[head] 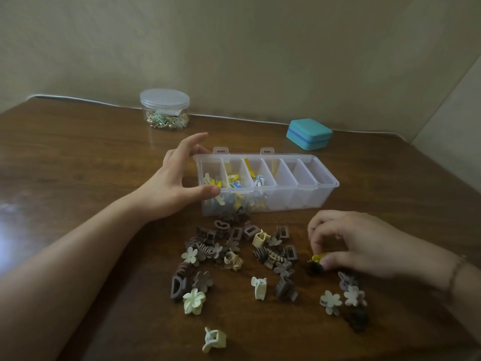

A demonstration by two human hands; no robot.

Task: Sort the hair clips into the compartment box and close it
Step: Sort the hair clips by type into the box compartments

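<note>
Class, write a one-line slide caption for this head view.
Left hand steadies the open compartment box while right hand pinches a yellow clip.

Clip pile (234, 254) crowds box (322, 194) front; right compartments open above.

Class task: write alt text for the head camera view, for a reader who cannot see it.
A person's right hand pinches a small yellow clip above a scatter of brown and cream hair clips on a wooden table. The left hand touches the left end of an open clear compartment box, its left compartments holding colourful clips.
</note>
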